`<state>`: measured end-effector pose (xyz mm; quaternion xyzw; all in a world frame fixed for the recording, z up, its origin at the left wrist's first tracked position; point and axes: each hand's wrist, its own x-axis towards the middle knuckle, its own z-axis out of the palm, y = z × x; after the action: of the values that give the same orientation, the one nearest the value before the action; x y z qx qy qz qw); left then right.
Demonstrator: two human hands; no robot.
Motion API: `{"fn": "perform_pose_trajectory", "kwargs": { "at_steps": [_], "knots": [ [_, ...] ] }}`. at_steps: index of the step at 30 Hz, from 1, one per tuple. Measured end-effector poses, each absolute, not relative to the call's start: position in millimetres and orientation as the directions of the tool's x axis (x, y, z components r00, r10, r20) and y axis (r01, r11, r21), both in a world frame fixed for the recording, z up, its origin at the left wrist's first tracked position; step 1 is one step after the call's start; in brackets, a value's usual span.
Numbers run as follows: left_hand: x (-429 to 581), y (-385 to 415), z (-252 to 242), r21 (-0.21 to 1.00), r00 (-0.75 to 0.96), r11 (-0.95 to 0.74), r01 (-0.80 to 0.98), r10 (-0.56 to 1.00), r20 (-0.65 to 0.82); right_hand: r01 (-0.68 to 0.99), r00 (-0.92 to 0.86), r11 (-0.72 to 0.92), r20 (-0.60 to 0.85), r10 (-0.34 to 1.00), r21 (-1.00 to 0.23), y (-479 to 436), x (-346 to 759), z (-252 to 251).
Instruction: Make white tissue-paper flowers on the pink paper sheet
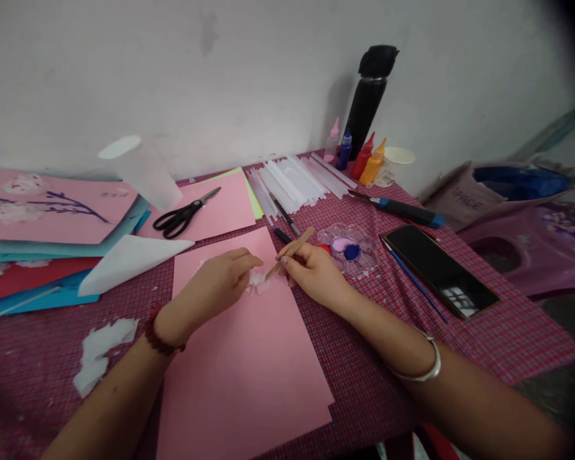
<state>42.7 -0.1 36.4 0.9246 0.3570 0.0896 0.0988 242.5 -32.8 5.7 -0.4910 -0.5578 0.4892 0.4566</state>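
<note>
A sheet of pink paper [249, 377] lies in front of me, with small crumpled bits of white tissue paper [256, 281] near its upper part. My right hand [314, 275] pinches a flat wooden craft stick [299, 243], its lower end against the tissue bits. Just left of them, my left hand [223, 278] rests low over the sheet, fingers curled together; whatever they may hold is hidden. Beside my right hand sits a clear paint palette [367, 255] with pink, dark blue and red paint.
Black scissors [182, 217], a folded white tissue [129, 259] and torn tissue [103, 348] lie leftward. Clear glue sticks [292, 182], a utility knife [405, 209], a phone [438, 268] and a blue paintbrush [416, 281] lie rightward. A black bottle [367, 105] stands behind.
</note>
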Motion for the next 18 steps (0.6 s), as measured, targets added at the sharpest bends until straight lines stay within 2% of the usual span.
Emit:
{"fn": "perform_pose_trajectory", "kwargs": {
  "at_steps": [3,6,18],
  "knots": [
    [35.4,5.6,36.9,0.223,0.612,-0.600,0.768,0.791,0.019,0.066,-0.108,0.038,0.031,0.994,-0.997,-33.9,240.5,7.9],
    [31.7,8.6,38.1,0.177,0.582,-0.565,0.806,0.810,-0.062,0.041,-0.127,0.023,0.018,0.992,-0.999,-33.2,238.3,7.9],
    [32.0,6.1,37.6,0.151,0.598,-0.585,0.797,0.799,-0.066,0.026,-0.119,-0.006,-0.009,0.993,-1.000,-27.4,237.9,10.6]
  ]
}}
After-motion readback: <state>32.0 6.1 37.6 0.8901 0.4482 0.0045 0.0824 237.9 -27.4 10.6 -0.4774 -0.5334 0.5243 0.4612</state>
